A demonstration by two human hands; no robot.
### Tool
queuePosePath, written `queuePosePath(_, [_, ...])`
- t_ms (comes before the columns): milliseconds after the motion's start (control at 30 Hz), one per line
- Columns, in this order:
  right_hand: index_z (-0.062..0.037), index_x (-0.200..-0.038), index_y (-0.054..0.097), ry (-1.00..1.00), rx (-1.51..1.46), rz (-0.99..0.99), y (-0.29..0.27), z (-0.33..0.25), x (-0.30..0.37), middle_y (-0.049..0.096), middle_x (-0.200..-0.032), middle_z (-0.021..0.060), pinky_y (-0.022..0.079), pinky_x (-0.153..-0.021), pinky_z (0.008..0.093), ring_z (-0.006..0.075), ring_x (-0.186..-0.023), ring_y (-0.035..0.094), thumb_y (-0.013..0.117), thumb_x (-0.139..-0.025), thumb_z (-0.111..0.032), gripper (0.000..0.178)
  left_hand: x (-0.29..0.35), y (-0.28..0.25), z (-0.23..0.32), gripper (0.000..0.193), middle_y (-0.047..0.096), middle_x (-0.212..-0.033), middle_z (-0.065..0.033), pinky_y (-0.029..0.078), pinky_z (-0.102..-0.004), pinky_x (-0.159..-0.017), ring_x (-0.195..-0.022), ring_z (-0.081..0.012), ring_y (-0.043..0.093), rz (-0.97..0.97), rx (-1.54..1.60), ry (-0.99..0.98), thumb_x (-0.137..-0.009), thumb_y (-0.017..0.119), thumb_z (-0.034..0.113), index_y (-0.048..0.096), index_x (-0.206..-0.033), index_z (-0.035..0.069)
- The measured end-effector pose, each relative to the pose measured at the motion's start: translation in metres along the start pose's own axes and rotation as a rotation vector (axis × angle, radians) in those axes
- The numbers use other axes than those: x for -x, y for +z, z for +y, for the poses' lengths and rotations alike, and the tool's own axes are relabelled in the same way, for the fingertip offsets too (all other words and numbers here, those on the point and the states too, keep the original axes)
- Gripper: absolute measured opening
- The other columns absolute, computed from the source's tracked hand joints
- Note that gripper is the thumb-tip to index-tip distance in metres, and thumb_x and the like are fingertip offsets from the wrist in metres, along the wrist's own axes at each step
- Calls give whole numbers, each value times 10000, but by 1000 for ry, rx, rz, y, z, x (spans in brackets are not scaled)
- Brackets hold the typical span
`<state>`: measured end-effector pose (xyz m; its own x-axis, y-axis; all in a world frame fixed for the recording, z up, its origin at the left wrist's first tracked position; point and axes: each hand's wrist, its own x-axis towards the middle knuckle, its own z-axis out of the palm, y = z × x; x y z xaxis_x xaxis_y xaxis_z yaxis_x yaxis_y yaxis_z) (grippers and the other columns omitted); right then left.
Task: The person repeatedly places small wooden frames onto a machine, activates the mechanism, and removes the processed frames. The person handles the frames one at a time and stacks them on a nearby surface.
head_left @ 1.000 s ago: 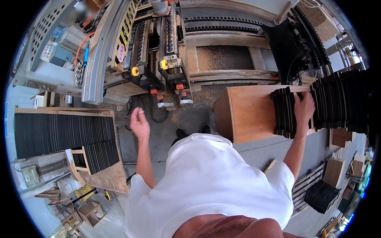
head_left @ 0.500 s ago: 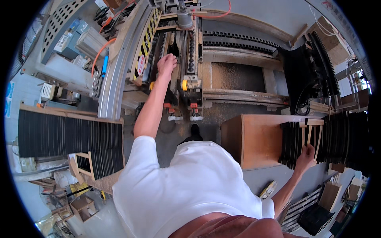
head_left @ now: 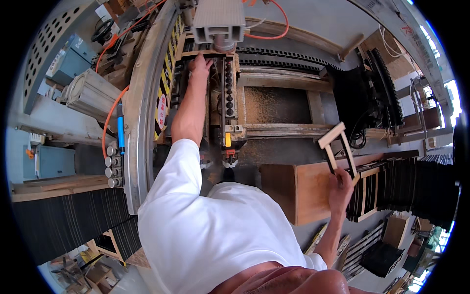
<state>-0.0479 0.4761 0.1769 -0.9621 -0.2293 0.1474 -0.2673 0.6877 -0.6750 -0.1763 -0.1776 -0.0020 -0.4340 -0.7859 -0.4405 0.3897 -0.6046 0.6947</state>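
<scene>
My right hand (head_left: 340, 190) grips a small wooden frame (head_left: 332, 135) of pale slats by its near end, holding it raised above the right-hand stack. My left arm reaches forward into the machine, where my left hand (head_left: 199, 66) has its fingers stretched and slightly apart. The fingertips meet a pale wooden strip (head_left: 201, 52) lying across the machine's rails; whether they press or merely touch it is unclear. Just beyond hangs a grey metal block (head_left: 219, 23). Beside the hand runs a rail with a row of black round pads (head_left: 229, 93).
A brown wooden box (head_left: 313, 192) stands at right, with another wooden frame (head_left: 369, 193) at the front of dark stacked panels (head_left: 416, 188). More dark stacked panels (head_left: 63, 220) lie at left. A striped guard beam (head_left: 164, 88) flanks my left arm. Sawdust (head_left: 262, 105) covers part of the machine bed.
My right hand has lifted a wooden frame off the stack and moved it forward and left. My left hand has reached farther forward to the wooden strip. The view has shifted.
</scene>
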Motion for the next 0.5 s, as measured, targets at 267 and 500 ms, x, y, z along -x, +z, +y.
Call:
queuePosePath(267, [-55,-988,623,-542,-22,-193,116,-95,-97,631,-831,101,484,-711,386,293,-825,595,686,-741,16,264,146,-55,-20,357,572,-1059,-162,594,-384,-749,-939,-304,644,-18,-19,7,-908,603,182,486,-1116,-83])
queuePosePath(500, [-63,-917,632,-1001,-113,-377,258,-190,-146,667,-867,96,485,-792,407,312,-894,606,664,-768,-82,153,241,-121,-24,184,612,-1037,-100,472,-449,-921,-999,-261,598,-237,120,-38,-896,600,153,546,-1055,78])
